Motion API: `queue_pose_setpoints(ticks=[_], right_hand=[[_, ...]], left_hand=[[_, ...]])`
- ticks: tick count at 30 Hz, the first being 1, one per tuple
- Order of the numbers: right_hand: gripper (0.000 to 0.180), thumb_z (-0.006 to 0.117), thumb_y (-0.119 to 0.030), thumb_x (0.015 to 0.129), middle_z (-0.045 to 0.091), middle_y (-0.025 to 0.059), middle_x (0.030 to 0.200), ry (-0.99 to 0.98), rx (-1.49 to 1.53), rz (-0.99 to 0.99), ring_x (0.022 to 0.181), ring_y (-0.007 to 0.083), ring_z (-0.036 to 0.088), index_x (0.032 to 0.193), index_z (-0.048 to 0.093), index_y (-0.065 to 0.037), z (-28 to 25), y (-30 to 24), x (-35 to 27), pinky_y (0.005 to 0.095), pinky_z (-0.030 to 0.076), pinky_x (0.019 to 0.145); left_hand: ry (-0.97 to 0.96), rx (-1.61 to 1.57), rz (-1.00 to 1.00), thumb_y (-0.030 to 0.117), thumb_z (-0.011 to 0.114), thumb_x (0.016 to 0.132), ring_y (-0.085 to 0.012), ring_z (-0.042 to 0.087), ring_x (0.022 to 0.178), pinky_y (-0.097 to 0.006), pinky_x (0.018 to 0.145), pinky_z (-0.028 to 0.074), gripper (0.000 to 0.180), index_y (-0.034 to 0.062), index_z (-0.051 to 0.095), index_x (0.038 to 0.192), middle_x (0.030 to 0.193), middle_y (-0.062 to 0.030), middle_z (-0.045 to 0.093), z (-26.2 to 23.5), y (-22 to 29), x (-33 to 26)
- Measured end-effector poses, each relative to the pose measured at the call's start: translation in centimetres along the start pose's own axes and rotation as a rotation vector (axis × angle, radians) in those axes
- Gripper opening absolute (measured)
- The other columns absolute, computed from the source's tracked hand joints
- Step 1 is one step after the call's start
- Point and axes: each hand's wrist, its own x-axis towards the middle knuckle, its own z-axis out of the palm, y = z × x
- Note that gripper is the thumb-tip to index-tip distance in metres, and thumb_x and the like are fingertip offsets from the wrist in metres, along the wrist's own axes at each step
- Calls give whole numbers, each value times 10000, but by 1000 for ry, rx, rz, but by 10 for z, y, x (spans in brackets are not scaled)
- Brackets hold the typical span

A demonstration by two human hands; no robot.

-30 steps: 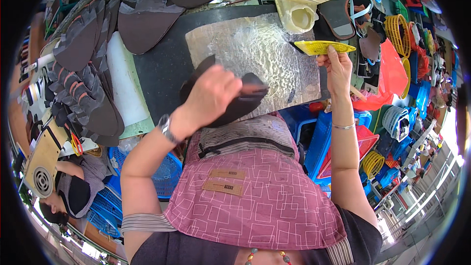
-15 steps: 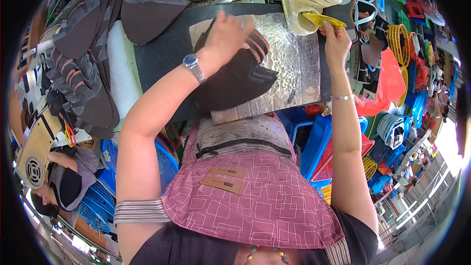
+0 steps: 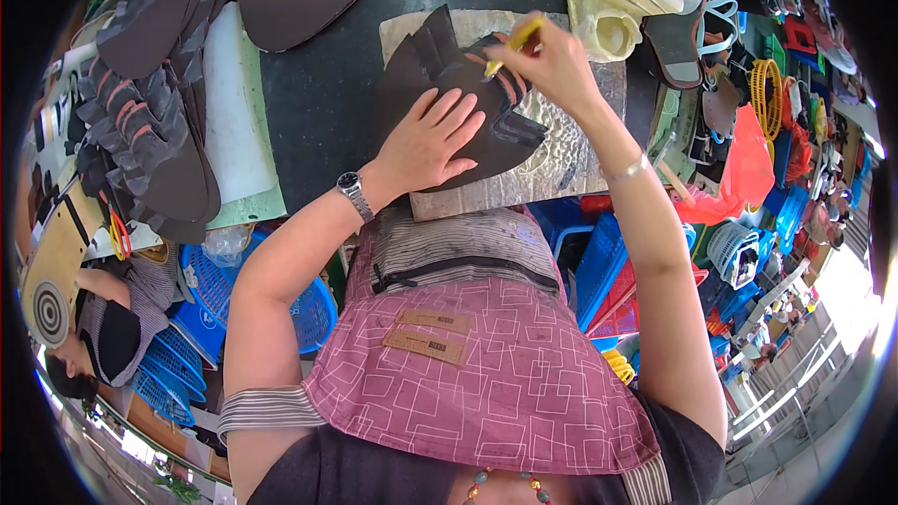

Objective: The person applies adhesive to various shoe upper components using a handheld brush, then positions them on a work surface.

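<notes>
My left hand (image 3: 432,145) lies flat with fingers spread on a dark brown cut sheet piece (image 3: 496,151), pressing it down. The piece has notched flaps and pinkish strips along its far right edge. Over those strips my right hand (image 3: 552,61) grips a yellow glue brush (image 3: 516,40), its tip at the strips. Beneath the piece is a worn board (image 3: 599,131), coated with a shiny, crusted film. The brush's bristles are mostly hidden or too small to make out.
Right of the far edge stands a cream, glue-coated container (image 3: 613,33) with an open spout. Several similar dark pieces (image 3: 304,0) are stacked at the left, by a white slab (image 3: 234,112). Blue baskets (image 3: 313,309) sit below the table, and another person (image 3: 117,327) is at lower left.
My right hand has brought the yellow brush from the container's spout left to the piece. My left hand has come down flat onto the piece, which has turned and shifted slightly.
</notes>
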Motion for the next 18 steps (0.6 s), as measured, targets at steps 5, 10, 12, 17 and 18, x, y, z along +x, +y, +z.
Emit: queue_pose_setpoints(ticks=[5, 10, 12, 17, 18], right_hand=[[377, 734, -340, 699, 607, 97, 615, 149, -272, -148, 568, 237, 614, 820, 574, -20, 19, 2, 21, 318, 492, 565], [324, 724, -299, 735, 630, 81, 666, 229, -122, -140, 620, 170, 637, 836, 572, -32, 19, 4, 7, 287, 497, 591], [294, 723, -278, 744, 630, 64, 672, 188, 51, -142, 620, 142, 627, 824, 573, -38, 29, 4, 1, 274, 496, 594], [318, 723, -277, 723, 615, 77, 617, 246, -239, 195, 576, 133, 603, 785, 564, -10, 7, 43, -69, 258, 479, 569], [318, 723, -277, 723, 615, 77, 617, 248, -238, 202, 576, 133, 603, 785, 564, -10, 9, 36, -65, 258, 479, 569]], left_hand=[[12, -9, -5, 390, 660, 740, -299, 389, 1223, -457, 1031, 295, 629, 66, 489, 1252, 1331, -130, 427, 1, -2, 0], [27, -39, 14, 395, 655, 744, -296, 390, 1224, -458, 1028, 296, 624, 69, 491, 1250, 1329, -128, 429, 4, 1, -4], [24, 16, -9, 395, 656, 746, -294, 388, 1227, -459, 1029, 297, 630, 74, 481, 1258, 1324, -126, 433, 1, -2, -5], [46, -19, 20, 397, 664, 739, -297, 409, 1212, -462, 1028, 296, 619, 73, 496, 1238, 1315, -127, 438, 5, -2, -2], [42, -24, 23, 397, 664, 739, -297, 409, 1212, -462, 1028, 296, 619, 73, 496, 1238, 1315, -127, 438, 5, 1, -2]])
